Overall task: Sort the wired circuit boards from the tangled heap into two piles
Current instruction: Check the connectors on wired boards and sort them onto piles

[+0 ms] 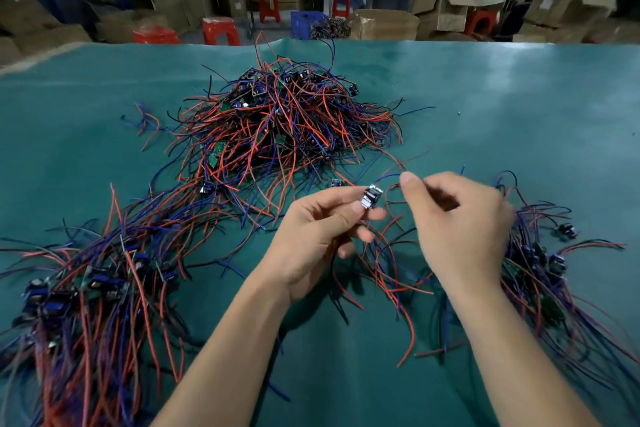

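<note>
Our left hand (318, 236) pinches a small circuit board (372, 196) between thumb and curled fingers, holding it up above the green table mat (519, 97), with its red and blue wires hanging down beneath the palm. Just beside it, our right hand (457, 229) has its fingers curled in, thumb and forefinger pinching a thin wire (391, 180) that runs from the board. Beyond both hands sits the tangled heap (284, 121) of boards and wires in the middle of the mat. One sorted pile (90, 288) lies at our near left, and a second pile (547, 267) lies at our right, partly behind the right wrist.
</note>
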The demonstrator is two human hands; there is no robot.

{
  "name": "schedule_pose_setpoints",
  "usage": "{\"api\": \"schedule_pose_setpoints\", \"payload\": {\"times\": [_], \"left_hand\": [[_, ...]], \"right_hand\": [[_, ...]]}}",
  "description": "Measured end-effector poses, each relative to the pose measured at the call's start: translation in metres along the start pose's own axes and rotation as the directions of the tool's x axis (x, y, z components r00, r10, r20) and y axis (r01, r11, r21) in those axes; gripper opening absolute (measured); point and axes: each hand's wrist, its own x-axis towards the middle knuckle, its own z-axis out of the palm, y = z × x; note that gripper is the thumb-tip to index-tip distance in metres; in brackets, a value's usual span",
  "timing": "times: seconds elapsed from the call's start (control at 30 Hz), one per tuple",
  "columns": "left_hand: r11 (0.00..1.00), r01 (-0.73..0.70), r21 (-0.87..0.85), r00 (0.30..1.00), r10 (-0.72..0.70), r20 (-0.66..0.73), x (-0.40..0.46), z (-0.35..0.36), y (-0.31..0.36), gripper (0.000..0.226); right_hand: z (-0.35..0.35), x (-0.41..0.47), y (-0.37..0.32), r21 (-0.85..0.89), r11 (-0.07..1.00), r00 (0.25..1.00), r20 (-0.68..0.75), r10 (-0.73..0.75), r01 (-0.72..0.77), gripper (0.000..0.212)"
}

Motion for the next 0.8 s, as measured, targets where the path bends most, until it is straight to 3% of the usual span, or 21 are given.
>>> {"api": "schedule_pose_setpoints", "payload": {"times": [0.07,0.13,0.27,0.4,0.5,0.67,0.8], "left_hand": [[0.998,-0.02,0.065,1.0,0.02,0.006,-0.001,0.001,0.0,0.014],[0.986,-0.04,0.159,0.999,0.034,0.036,-0.002,0.003,0.0,0.008],[0.97,0.026,0.243,0.999,-0.035,0.033,-0.002,0.002,0.001,0.014],[0.954,0.071,0.292,0.994,-0.091,0.055,-0.002,0.002,0.003,0.023],[0.944,0.072,0.321,0.991,-0.103,0.08,-0.004,0.0,0.005,0.019],[0.935,0.057,0.35,0.986,-0.107,0.124,-0.003,0.001,0.005,0.02],[0.953,0.071,0.295,0.992,-0.098,0.08,-0.003,0.003,0.002,0.017]], "right_hand": [[0.004,-0.003,-0.009,0.276,0.926,0.936,0.311,0.167,-0.257,0.045],[0.007,-0.005,-0.014,0.437,0.778,0.833,0.518,0.192,-0.451,0.034],[0.004,0.0,-0.007,0.513,0.711,0.82,0.549,0.161,-0.482,0.021],[0.001,0.008,0.009,0.405,0.874,0.894,0.443,0.07,-0.269,0.015],[-0.004,0.015,0.021,0.298,0.939,0.947,0.313,0.077,-0.175,0.024],[-0.017,0.031,0.042,0.279,0.946,0.984,-0.021,0.176,-0.163,0.029],[-0.022,0.033,0.037,0.55,0.815,0.901,-0.237,0.362,-0.183,0.025]]}}
